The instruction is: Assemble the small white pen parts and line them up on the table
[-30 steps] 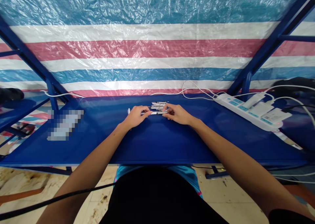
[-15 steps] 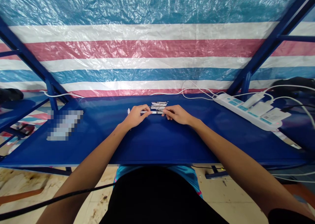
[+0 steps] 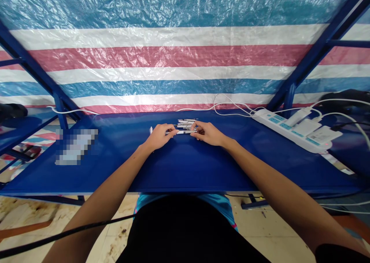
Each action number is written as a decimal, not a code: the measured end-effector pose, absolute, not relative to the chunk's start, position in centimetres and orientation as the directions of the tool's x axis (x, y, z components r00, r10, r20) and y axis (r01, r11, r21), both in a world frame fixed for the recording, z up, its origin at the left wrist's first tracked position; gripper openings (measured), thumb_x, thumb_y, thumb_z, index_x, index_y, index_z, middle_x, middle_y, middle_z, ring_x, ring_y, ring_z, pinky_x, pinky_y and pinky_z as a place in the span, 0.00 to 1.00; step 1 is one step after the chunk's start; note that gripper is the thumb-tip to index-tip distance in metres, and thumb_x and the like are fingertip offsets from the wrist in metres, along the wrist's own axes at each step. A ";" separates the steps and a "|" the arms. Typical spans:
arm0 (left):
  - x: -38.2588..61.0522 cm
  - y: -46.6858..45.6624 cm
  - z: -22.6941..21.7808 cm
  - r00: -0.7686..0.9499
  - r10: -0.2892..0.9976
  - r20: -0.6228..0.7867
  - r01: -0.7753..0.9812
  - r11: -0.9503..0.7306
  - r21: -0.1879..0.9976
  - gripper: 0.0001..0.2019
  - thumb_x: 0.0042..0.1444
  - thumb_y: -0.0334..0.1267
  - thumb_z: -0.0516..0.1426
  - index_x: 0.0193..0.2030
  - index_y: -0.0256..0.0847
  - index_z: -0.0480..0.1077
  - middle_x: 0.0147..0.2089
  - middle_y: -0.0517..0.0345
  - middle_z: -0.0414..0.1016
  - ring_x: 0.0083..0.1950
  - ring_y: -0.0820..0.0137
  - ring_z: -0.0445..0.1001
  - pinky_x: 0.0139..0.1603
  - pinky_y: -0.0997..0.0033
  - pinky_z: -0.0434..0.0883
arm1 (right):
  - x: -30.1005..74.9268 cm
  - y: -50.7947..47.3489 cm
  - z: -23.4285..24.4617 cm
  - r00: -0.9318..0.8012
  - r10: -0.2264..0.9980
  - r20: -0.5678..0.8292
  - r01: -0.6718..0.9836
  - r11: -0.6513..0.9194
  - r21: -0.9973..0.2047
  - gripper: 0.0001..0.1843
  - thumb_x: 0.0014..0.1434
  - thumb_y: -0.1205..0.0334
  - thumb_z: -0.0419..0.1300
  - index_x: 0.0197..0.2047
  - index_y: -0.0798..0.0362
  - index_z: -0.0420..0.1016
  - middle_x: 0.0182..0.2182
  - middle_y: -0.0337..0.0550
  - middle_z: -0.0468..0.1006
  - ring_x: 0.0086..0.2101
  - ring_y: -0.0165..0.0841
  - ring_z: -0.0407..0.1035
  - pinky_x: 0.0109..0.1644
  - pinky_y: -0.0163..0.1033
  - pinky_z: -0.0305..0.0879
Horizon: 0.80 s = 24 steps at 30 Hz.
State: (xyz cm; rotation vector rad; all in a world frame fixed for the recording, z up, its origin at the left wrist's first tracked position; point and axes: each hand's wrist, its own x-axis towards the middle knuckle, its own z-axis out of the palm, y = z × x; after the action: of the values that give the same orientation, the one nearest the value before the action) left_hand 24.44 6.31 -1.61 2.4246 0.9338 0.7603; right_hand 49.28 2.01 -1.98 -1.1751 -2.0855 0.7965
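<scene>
Between my two hands a white pen (image 3: 183, 132) lies crosswise, just above or on the blue table. My left hand (image 3: 161, 135) is closed in a pinch on its left part. Thumb and fingers of my right hand (image 3: 207, 134) are closed around its right end. Right behind the held pen, several more white pens (image 3: 186, 122) lie side by side in a small group. A small white piece (image 3: 150, 130) shows just left of my left hand; most of it is hidden.
A white power strip (image 3: 291, 131) with plugged-in chargers lies on the right of the blue table (image 3: 190, 166). White cables (image 3: 231, 103) run along the back edge. A blurred-out flat object (image 3: 76, 147) lies at left. Blue metal posts (image 3: 289, 97) stand at both sides before a striped sheet.
My right hand's fingers have shifted slightly and loosened at the pen's right end, showing more of it. My left hand has stayed almost still.
</scene>
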 end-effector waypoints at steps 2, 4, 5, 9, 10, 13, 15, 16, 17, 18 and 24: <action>24.4 6.3 -1.7 0.621 0.708 0.336 0.467 -0.679 0.567 0.20 0.65 0.53 0.51 0.28 0.43 0.70 0.27 0.58 0.77 0.31 0.64 0.75 0.40 0.67 0.71 | 49.3 1.9 -1.9 -0.424 0.879 0.219 0.509 0.431 -0.745 0.17 0.62 0.44 0.61 0.38 0.48 0.67 0.22 0.36 0.74 0.22 0.33 0.67 0.31 0.38 0.61; 24.4 6.3 -1.7 0.623 0.706 0.338 0.452 -0.677 0.582 0.20 0.64 0.53 0.51 0.28 0.43 0.69 0.27 0.58 0.78 0.31 0.64 0.75 0.40 0.67 0.71 | 49.2 1.9 -1.9 -0.426 0.876 0.225 0.506 0.437 -0.744 0.18 0.62 0.42 0.61 0.38 0.48 0.67 0.21 0.35 0.73 0.22 0.33 0.66 0.31 0.38 0.61; 24.5 6.3 -1.6 0.623 0.705 0.339 0.442 -0.675 0.591 0.19 0.64 0.53 0.51 0.29 0.43 0.69 0.27 0.58 0.78 0.31 0.65 0.75 0.40 0.68 0.71 | 49.2 2.0 -2.0 -0.428 0.875 0.225 0.507 0.439 -0.742 0.18 0.62 0.42 0.61 0.38 0.48 0.68 0.22 0.35 0.73 0.23 0.33 0.66 0.31 0.38 0.61; 24.5 6.2 -1.5 0.619 0.707 0.342 0.414 -0.664 0.623 0.18 0.63 0.53 0.52 0.31 0.43 0.69 0.29 0.58 0.78 0.31 0.64 0.76 0.41 0.67 0.72 | 49.3 2.2 -2.1 -0.434 0.876 0.211 0.522 0.435 -0.734 0.21 0.65 0.39 0.57 0.35 0.50 0.72 0.23 0.38 0.74 0.24 0.33 0.68 0.34 0.38 0.63; 24.5 6.1 -1.5 0.617 0.709 0.341 0.410 -0.660 0.630 0.17 0.63 0.53 0.52 0.32 0.43 0.70 0.29 0.58 0.78 0.32 0.64 0.76 0.42 0.67 0.73 | 49.3 2.2 -2.1 -0.437 0.875 0.207 0.524 0.435 -0.732 0.23 0.66 0.39 0.55 0.35 0.51 0.73 0.23 0.38 0.74 0.25 0.33 0.69 0.34 0.38 0.63; 24.4 6.1 -1.5 0.615 0.714 0.335 0.404 -0.650 0.643 0.16 0.63 0.52 0.54 0.33 0.42 0.71 0.32 0.58 0.80 0.32 0.64 0.77 0.43 0.67 0.74 | 49.4 2.4 -2.1 -0.452 0.868 0.203 0.523 0.443 -0.728 0.27 0.68 0.38 0.51 0.34 0.52 0.75 0.23 0.39 0.75 0.26 0.32 0.70 0.35 0.37 0.62; 24.4 6.1 -1.6 0.617 0.714 0.331 0.406 -0.649 0.643 0.15 0.63 0.51 0.55 0.34 0.42 0.71 0.33 0.58 0.80 0.32 0.65 0.78 0.43 0.67 0.74 | 49.4 2.4 -2.2 -0.460 0.864 0.204 0.520 0.448 -0.727 0.27 0.68 0.39 0.52 0.34 0.52 0.76 0.23 0.39 0.75 0.26 0.32 0.70 0.35 0.37 0.62; 24.4 6.1 -1.6 0.617 0.714 0.330 0.408 -0.649 0.641 0.15 0.63 0.51 0.55 0.34 0.42 0.71 0.33 0.58 0.80 0.32 0.65 0.78 0.43 0.67 0.74 | 49.4 2.4 -2.2 -0.459 0.864 0.205 0.519 0.449 -0.728 0.26 0.68 0.39 0.53 0.33 0.52 0.76 0.23 0.38 0.75 0.25 0.32 0.70 0.35 0.37 0.63; 24.4 6.1 -1.6 0.618 0.714 0.329 0.410 -0.650 0.640 0.15 0.63 0.51 0.55 0.34 0.42 0.71 0.33 0.57 0.80 0.32 0.65 0.77 0.43 0.67 0.74 | 49.4 2.4 -2.3 -0.455 0.866 0.209 0.518 0.449 -0.728 0.25 0.67 0.40 0.54 0.33 0.52 0.76 0.23 0.38 0.75 0.25 0.32 0.70 0.35 0.37 0.63; 24.4 6.1 -1.6 0.618 0.714 0.329 0.411 -0.651 0.639 0.15 0.63 0.50 0.55 0.34 0.42 0.71 0.33 0.57 0.80 0.32 0.65 0.77 0.42 0.67 0.74 | 49.4 2.4 -2.4 -0.449 0.867 0.215 0.517 0.449 -0.729 0.23 0.67 0.41 0.55 0.33 0.52 0.75 0.22 0.38 0.75 0.25 0.32 0.70 0.35 0.37 0.63; 24.5 6.2 -1.5 0.628 0.702 0.336 0.424 -0.671 0.609 0.18 0.64 0.51 0.52 0.30 0.42 0.70 0.28 0.58 0.78 0.31 0.65 0.76 0.40 0.68 0.72 | 49.3 2.3 -2.4 -0.425 0.871 0.246 0.509 0.455 -0.731 0.17 0.63 0.45 0.59 0.35 0.50 0.70 0.22 0.38 0.75 0.25 0.34 0.69 0.34 0.38 0.64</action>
State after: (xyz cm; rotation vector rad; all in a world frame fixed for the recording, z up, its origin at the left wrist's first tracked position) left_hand 24.46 6.20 -1.49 2.3718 0.8856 0.7774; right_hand 49.27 2.31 -2.41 -1.1473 -2.0919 0.7618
